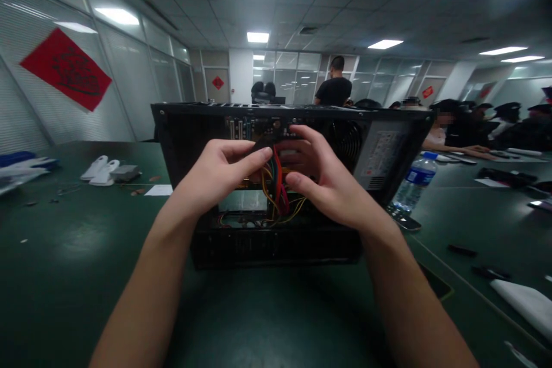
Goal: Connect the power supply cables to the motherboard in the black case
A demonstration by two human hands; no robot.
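A black computer case [276, 250] stands on the table in front of me, its near side open. Inside it hangs a bundle of power cables [278, 175], red, yellow, orange and black. My left hand [218, 175] pinches the top of this bundle between thumb and fingers. To the right, my right hand [334, 181] curves around the bundle with thumb and fingers apart; its farther fingers are partly hidden behind the cables. A fan [346, 137] and a silver power supply [379, 152] show at the case's right side.
A water bottle [414, 181] and a phone [407, 221] stand close by the case on the right. White objects [103, 169] and a paper [158, 190] lie to the left on the green table [81, 259]. A person [335, 86] stands beyond; others sit at right.
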